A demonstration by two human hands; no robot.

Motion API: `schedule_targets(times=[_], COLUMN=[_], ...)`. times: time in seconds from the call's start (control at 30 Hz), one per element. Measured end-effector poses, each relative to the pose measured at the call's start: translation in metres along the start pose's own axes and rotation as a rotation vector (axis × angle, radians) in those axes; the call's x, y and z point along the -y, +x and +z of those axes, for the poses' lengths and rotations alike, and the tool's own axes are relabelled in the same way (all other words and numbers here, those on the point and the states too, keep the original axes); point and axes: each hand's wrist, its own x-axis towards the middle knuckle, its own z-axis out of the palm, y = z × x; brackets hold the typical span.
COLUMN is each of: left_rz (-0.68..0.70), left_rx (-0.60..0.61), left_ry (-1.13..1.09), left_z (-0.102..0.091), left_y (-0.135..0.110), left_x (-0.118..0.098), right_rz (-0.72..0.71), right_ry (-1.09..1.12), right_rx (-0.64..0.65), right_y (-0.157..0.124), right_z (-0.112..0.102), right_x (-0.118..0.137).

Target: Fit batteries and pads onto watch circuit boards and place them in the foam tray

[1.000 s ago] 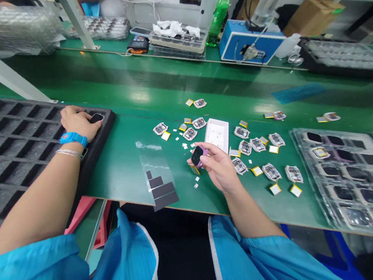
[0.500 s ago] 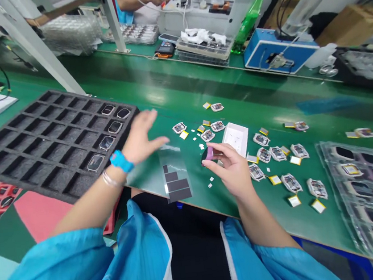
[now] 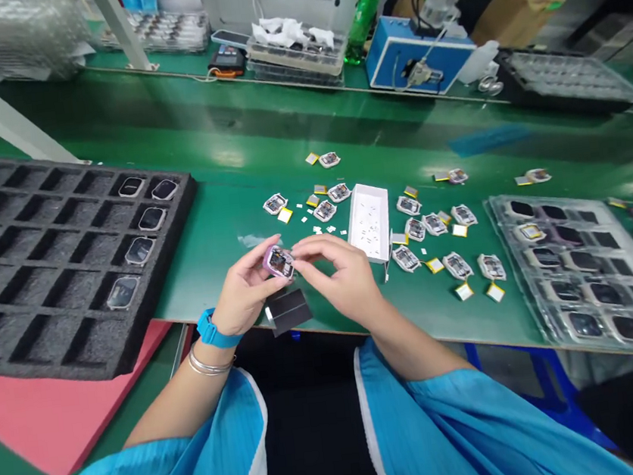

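Observation:
My left hand is closed round a purple-rimmed watch case, its open side with the circuitry turned up towards me. At the right edge of this case, the thumb and fingers of my right hand are pinched together; what lies between their tips is too small to make out. Beneath the hands, near the table's front edge, is a clear sheet with dark rectangular stickers. A white box with tiny parts inside stands beyond my right hand. Small white pieces lie beside it.
On the left sits a black foam tray with several watch faces in its pockets. Several open watch cases with batteries are spread to the right. Clear plastic trays lie at the far right. A blue machine stands behind.
My left hand has come from beside the foam tray to the middle and now grips the watch case. My right hand has moved left with it. The view has shifted right and down.

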Motion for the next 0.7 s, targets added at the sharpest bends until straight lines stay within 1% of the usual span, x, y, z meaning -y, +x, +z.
schedule_targets(times=[0.03,0.1,0.17,0.37,0.43,0.57,0.63,0.7], left_rz=[-0.010,0.020,0.087,0.235,0.266,0.326,0.350,0.344], left_rx=[-0.002,-0.006,-0.013,-0.022,-0.031,-0.075,-0.085,-0.090], left_ry=[-0.021,-0.015,0.035,0.196,0.242,0.354,0.395,0.394], left_z=[0.000,-0.001,-0.004,-0.012,-0.011,-0.004,-0.001,0.000], left_y=[-0.001,-0.003,-0.004,-0.005,-0.006,-0.007,-0.007,-0.006], left_x=[-0.001,-0.001,0.000,0.004,0.003,-0.001,-0.001,0.002], right_rz=[-0.074,-0.183,-0.223,-0.248,-0.260,-0.292,-0.260,-0.208], right_ry=[-0.084,-0.211,-0.268,-0.288,-0.303,-0.317,-0.309,-0.302], right_rx=[-0.001,0.002,0.007,0.044,0.038,-0.020,-0.030,-0.022], right_y=[-0.001,-0.002,-0.003,-0.004,-0.003,-0.003,-0.004,-0.006], right_z=[0.001,0.002,0.005,0.007,0.007,0.009,0.012,0.016], right_x=[0.000,0.000,0.000,0.001,0.001,-0.002,-0.004,-0.005])
